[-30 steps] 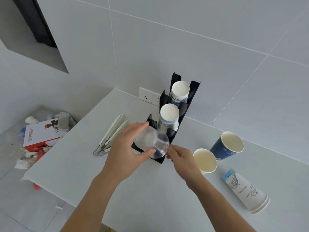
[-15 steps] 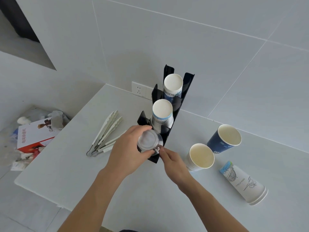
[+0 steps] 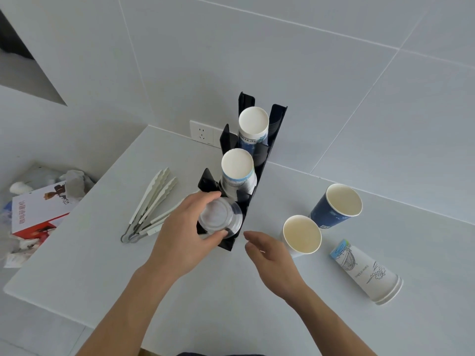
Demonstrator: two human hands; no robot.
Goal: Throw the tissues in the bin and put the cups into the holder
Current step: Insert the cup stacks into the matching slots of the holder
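A black cup holder stands on the white table against the wall. Two upside-down paper cup stacks sit in its far slot and middle slot. My left hand grips a clear plastic cup, bottom up, in the near slot. My right hand hovers just right of the holder's base, fingers apart and empty. An upright white paper cup, an upright blue cup and a white printed cup stack lying on its side are to the right.
White tongs lie left of the holder. A wall socket sits behind it. Below the table's left edge is a bin with a red and white box and crumpled tissues.
My left hand has lowered the clear cup into the holder's near slot. My right hand has let go and pulled back to the right, away from the cup.
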